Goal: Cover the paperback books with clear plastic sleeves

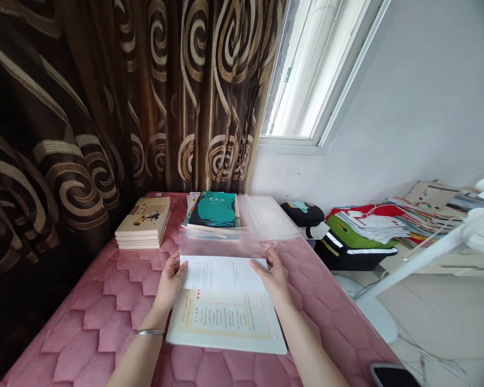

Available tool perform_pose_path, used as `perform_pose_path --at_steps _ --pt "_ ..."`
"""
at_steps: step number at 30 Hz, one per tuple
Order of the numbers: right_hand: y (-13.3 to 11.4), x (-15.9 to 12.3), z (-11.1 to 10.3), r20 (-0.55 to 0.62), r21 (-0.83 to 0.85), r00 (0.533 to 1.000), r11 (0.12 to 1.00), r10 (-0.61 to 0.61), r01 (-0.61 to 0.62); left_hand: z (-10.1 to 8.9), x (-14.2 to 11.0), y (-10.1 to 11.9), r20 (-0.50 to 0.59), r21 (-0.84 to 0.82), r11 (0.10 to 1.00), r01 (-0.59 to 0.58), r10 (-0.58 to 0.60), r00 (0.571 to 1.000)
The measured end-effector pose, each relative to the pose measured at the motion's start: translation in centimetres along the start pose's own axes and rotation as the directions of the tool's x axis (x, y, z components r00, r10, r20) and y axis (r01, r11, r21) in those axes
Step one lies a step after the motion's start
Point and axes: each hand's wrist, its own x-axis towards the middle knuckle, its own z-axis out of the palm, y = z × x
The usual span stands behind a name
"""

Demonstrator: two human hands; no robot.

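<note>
An open book point(226, 322) with a cream-bordered lower page lies on the pink quilted surface in front of me. Its upper white page point(218, 274) carries columns of print, and a clear plastic sheet point(221, 243) stretches out beyond its far edge. My left hand point(171, 277) grips the left edge of the white page, thumb on top. On the opposite edge, my right hand point(275, 273) holds the same page with its thumb pressed down. Fingers of both hands curl under, partly hidden. Whether they also pinch the plastic, I cannot tell.
A stack of beige books point(143, 223) stands at back left. Beyond the plastic lies a pile topped by a teal book point(213, 209), beside clear plastic covers point(270, 215). A phone point(393, 375) is at front right; a white fan point(419, 258) stands on the floor.
</note>
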Motion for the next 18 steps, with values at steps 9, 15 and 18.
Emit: perform_pose_path --at_steps 9,15,18 --pt "-1.9 -0.3 -0.1 0.088 0.218 0.995 0.974 0.046 -0.064 0.5 -0.4 0.6 -0.027 0.071 0.997 -0.012 0.014 1.000" --pt "-1.8 0.1 0.0 0.110 0.330 0.988 0.934 0.103 -0.135 0.7 -0.5 0.5 -0.050 0.020 0.998 -0.059 0.060 0.997" --pt "-1.8 0.3 -0.1 0.146 0.333 0.978 0.924 0.149 -0.190 0.6 -0.3 0.3 -0.043 -0.005 0.997 -0.080 0.079 0.996"
